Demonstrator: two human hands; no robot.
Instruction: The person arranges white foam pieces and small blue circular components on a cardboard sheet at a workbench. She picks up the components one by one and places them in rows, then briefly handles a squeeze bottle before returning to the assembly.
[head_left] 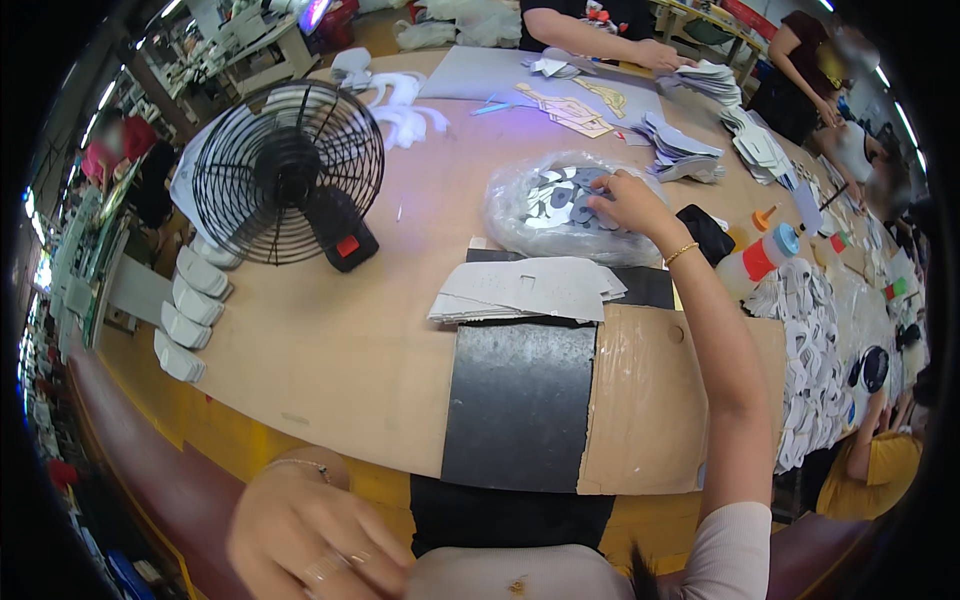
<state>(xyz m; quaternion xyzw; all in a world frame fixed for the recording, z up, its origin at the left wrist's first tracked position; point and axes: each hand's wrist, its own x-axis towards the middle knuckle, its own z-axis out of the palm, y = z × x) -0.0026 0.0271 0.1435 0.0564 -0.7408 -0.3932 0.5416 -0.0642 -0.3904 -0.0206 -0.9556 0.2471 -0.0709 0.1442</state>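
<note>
My right hand (635,212) reaches into a clear plastic bag (505,215) on the table. Its fingers are bent together at the small grey and white cut pieces (560,200) inside, and the fingertips meet one piece. A bracelet circles that wrist. At the lower left, off the table's front edge, my left hand (310,535) hovers near my body, slightly blurred; its fingers are loosely apart and I see nothing in them. A stack of white cut sheets (525,290) lies nearer to me than the bag, at the top of a dark board (520,400).
A black fan (290,170) stands on the left, beside a row of white curved pieces (195,300). Brown cardboard (645,400) lies under my right forearm. To the right are a bottle with a blue cap (770,258) and piled white parts (805,350). A person's arm (600,45) works opposite.
</note>
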